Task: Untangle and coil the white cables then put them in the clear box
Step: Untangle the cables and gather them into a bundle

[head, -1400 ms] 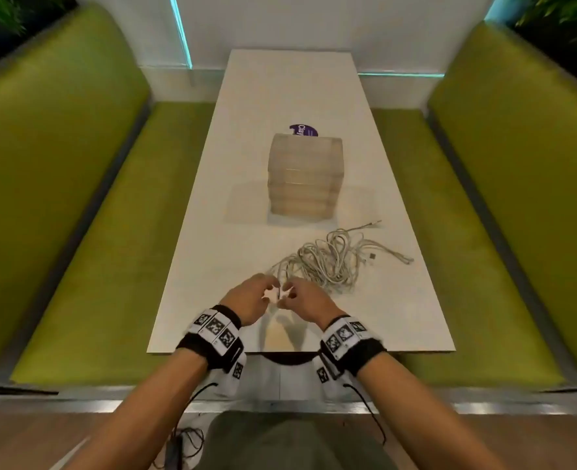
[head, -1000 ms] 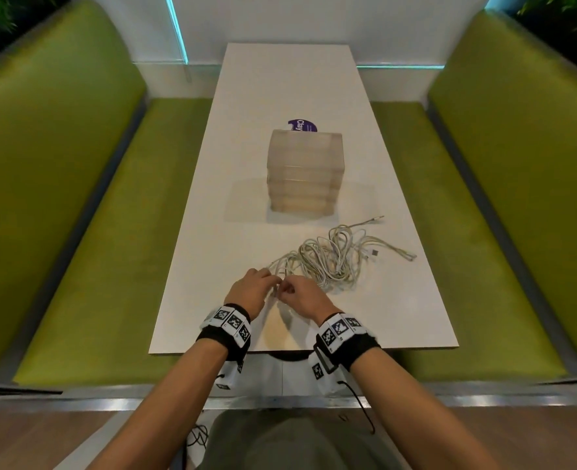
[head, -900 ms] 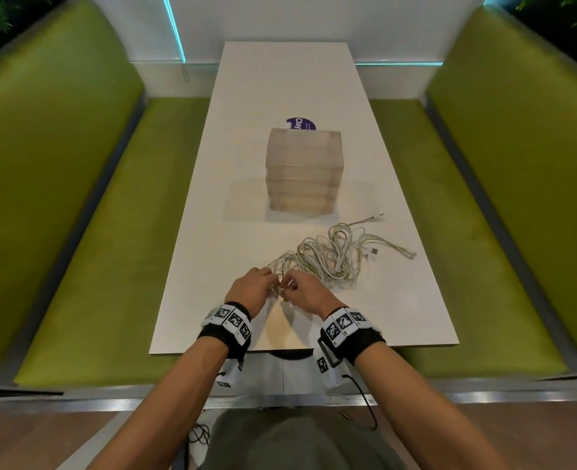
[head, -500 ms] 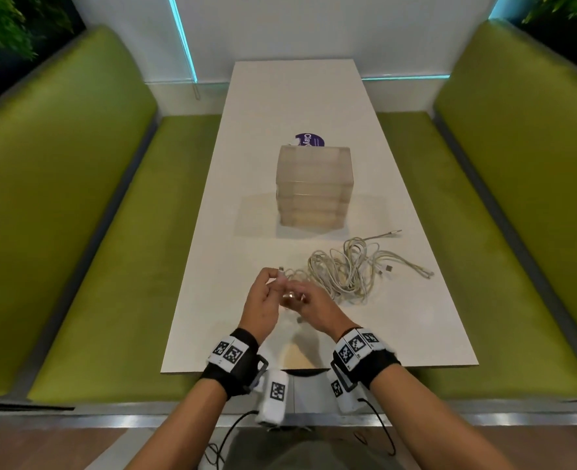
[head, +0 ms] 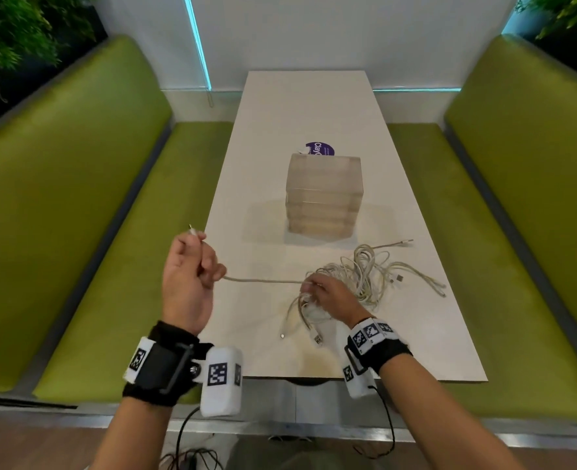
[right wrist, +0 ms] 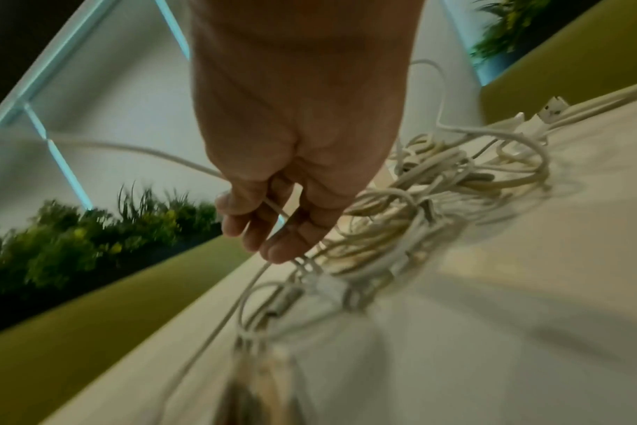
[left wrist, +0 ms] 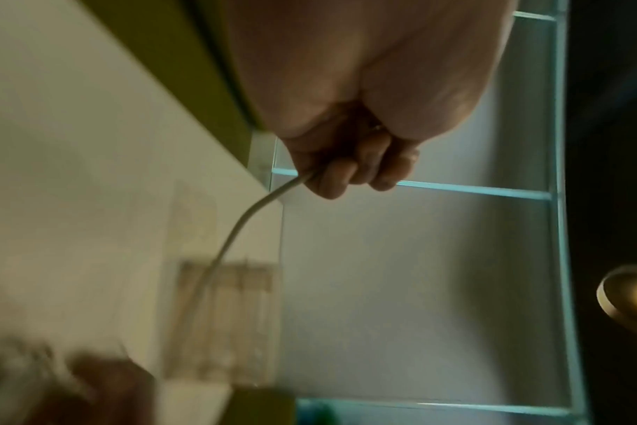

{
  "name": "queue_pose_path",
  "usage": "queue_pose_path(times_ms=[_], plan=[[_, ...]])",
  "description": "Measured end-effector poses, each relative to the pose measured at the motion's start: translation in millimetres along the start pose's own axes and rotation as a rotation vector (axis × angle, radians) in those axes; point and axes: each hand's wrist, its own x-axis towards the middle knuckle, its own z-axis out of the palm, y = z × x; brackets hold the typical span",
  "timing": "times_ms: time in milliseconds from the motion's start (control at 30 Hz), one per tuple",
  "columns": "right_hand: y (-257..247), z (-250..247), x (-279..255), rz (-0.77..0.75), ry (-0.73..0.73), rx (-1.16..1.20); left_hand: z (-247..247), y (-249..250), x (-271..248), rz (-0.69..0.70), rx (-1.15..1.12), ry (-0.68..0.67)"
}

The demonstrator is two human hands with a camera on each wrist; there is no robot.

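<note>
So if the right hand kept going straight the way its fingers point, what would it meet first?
Probably the tangled white cables, just beyond the right hand on the table; depth is unclear.

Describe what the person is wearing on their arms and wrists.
Both forearms are bare, with no sleeves. Each wrist carries a black wristband with white square-patterned marker tags, plus a white boxy camera unit bearing a similar marker. A thin black cable trails from each unit.
</note>
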Motion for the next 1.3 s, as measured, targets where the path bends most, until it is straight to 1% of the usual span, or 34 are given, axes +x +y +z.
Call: queue_pose_path(times_ms=[67,100,167,233,267,333,400,467,567,633,700,767,800,867,933,1033,1167,1267,1300], plan=[[-9.5,-6.2,3.8,-0.023,0.030,0.063,-15.3,-12.6,2.9,-0.022,0.276,0.021],[-14.4,-6.3,5.5,-0.043,0.030,0.091,-18.4,-24.0,1.3,-0.046,0.422,0.000],[-25.7,-1.7,6.9,-0.077,0.008,0.121,-15.1,-52.1,-5.7,-0.141,0.632,-0.120],[-32.8,6.2,7.0,-0.120,-0.013,0.073,-4.4,-82.5,-11.7,-0.250,0.708,-0.243],[-35.2,10.7,6.0,-0.156,-0.024,0.022,1.6,-94.4,-13.8,-0.272,0.717,-0.272],[-37.5,17.3,5.0,-0.204,-0.031,-0.050,10.5,-110.2,-13.0,-0.235,0.710,-0.281],[-36.8,18.5,6.3,-0.190,-0.002,-0.045,11.8,-114.4,-11.7,-0.148,0.713,-0.237],[-37.2,17.7,6.3,-0.172,0.032,-0.034,10.7,-108.6,-12.5,-0.052,0.707,-0.231],[-39.4,16.6,6.7,-0.143,0.036,0.020,12.4,-95.3,-13.8,-0.008,0.628,-0.268],[-36.3,18.7,12.1,-0.134,0.041,0.005,13.9,-87.9,-14.8,-0.019,0.508,-0.244],[-30.2,17.9,17.9,-0.111,0.045,-0.066,15.0,-74.8,-17.4,-0.048,0.321,-0.194],[-21.9,12.3,21.8,-0.065,0.059,-0.106,15.8,-54.4,-17.3,-0.083,0.081,-0.158],[-18.8,8.6,21.9,-0.055,0.069,-0.110,15.0,-44.5,-16.6,-0.083,-0.027,-0.143],[-15.2,3.3,21.2,-0.058,0.071,-0.113,10.5,-31.0,-13.1,-0.055,-0.162,-0.127],[-13.3,4.1,21.8,-0.072,0.043,-0.094,5.1,-28.5,-7.6,-0.068,-0.228,-0.113],[-11.0,8.7,21.3,-0.047,-0.003,-0.059,6.1,-30.4,-3.4,-0.181,-0.326,-0.074],[-7.1,5.1,17.7,-0.026,0.005,-0.015,9.9,-23.4,-6.9,-0.288,-0.440,-0.073],[-9.3,-0.7,16.8,-0.027,0.014,-0.004,7.3,-8.3,-6.8,-0.268,-0.459,-0.088],[-8.7,-2.0,17.4,-0.015,0.027,-0.001,5.6,-4.7,-5.6,-0.239,-0.408,-0.070]])
